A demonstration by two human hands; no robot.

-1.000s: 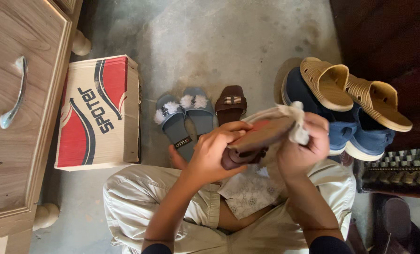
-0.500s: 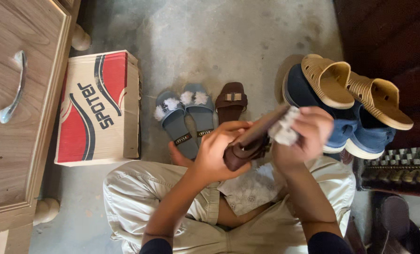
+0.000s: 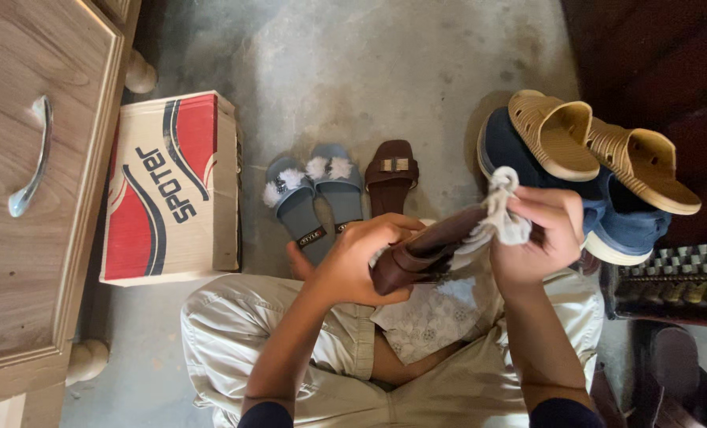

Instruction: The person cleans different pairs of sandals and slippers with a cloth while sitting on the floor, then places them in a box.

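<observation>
View from above of a seated person w/ legs crossed on a grey concrete floor (image 3: 369, 71), light trousers filling the bottom centre. Left hand (image 3: 353, 261), centre of frame, is clamped around a brown sandal (image 3: 421, 254), fingers wrapped over its strap end so the shoe stays steady and tilts up toward the right. Right hand (image 3: 539, 238), right of centre, is closed on a bunched pale cloth (image 3: 504, 214), pressed against the sandal's raised end; the grip looks suited to rubbing the surface. The sandal sits just above the lap, between both hands. Behind it on the floor, its matching brown sandal (image 3: 391, 178) stands toe-up, beside a pair of blue-grey slippers (image 3: 314, 198) w/ fluffy white trim, all in a row. Upper right: two tan slip-on sandals (image 3: 599, 147) stacked on blue shoes (image 3: 607, 218), apparently piled to save room by a dark wall. Left of centre lies a red-and-white cardboard shoebox (image 3: 171, 190), touching a wooden cabinet (image 3: 20, 238) w/ a metal handle at far left. Lower right shows a patterned dark object, too cropped to identify.
</observation>
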